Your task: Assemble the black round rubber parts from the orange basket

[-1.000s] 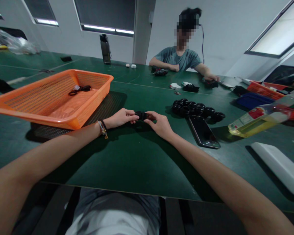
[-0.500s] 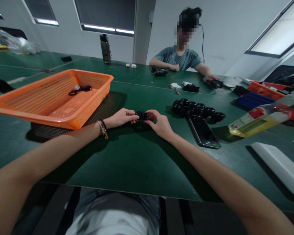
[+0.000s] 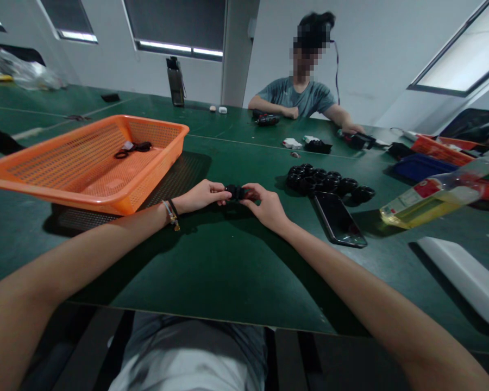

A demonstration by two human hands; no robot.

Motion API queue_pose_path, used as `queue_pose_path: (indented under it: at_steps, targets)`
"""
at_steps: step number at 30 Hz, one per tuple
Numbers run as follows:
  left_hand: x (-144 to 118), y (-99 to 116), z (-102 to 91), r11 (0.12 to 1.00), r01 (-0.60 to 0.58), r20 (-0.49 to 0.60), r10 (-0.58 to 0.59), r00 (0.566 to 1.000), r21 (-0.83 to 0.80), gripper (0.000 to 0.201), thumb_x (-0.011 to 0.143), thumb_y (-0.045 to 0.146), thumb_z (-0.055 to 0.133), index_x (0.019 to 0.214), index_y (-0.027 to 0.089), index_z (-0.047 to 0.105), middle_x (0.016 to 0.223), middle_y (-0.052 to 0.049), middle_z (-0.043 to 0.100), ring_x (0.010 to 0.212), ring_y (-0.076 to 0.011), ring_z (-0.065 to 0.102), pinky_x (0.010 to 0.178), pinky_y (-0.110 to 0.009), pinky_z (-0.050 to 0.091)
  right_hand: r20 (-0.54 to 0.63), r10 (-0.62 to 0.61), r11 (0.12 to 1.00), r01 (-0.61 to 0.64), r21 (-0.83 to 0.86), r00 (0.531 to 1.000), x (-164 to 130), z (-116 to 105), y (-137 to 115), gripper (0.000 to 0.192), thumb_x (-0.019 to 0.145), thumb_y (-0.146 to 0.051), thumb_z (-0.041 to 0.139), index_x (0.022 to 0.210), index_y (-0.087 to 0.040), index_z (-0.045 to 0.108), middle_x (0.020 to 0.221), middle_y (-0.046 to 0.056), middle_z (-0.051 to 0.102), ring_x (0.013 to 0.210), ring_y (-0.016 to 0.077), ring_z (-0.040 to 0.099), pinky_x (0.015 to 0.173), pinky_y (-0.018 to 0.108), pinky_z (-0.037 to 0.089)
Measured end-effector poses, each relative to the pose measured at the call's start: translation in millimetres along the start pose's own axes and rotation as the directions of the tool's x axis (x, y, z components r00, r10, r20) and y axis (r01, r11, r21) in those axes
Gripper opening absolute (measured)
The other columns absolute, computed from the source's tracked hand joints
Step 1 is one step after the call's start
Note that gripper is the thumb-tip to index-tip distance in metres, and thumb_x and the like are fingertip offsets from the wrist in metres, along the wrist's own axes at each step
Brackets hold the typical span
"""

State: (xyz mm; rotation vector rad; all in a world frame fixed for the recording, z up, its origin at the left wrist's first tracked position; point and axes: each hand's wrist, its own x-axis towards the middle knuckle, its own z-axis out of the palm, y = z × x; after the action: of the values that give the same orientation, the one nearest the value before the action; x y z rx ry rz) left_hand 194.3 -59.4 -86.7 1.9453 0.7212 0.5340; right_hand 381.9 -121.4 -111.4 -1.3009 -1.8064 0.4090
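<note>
Between my hands, just above the green table, is a small black ribbed part; its exact kind is too small to make out. My left hand pinches its left end between thumb and fingers. At its right end, my right hand grips it with thumb and fingertips, which partly cover it. To the right of my hands stands a cluster of several round, glossy black parts. A dark-screened phone lies right in front of that cluster.
An orange perforated basket holding a dark cable stands at left. On the right are a tilted bottle of yellow liquid and a white slab. Across the table, a person sits near a power tool and a blue tray.
My hands and the black part stay almost in place. Across the table, the dark object under the other person's hand has shifted slightly to the right.
</note>
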Motion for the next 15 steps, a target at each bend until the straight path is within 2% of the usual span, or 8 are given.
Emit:
queue_pose_path:
  at_steps: [15]
  targets:
    - [0.9, -2.0, 0.0, 1.0, -0.008, -0.003, 0.008, 1.0, -0.012, 0.019, 0.075, 0.026, 0.055, 0.064, 0.011, 0.059, 0.058, 0.002, 0.053, 0.056, -0.0071, 0.049, 0.058, -0.019, 0.039, -0.002, -0.013, 1.0, 0.013, -0.003, 1.0, -0.1, -0.5, 1.1, 0.023, 0.073, -0.018, 0.062, 0.095, -0.018, 0.059, 0.076, 0.002, 0.068, 0.071, 0.0167, 0.064, 0.071, 0.033, 0.051]
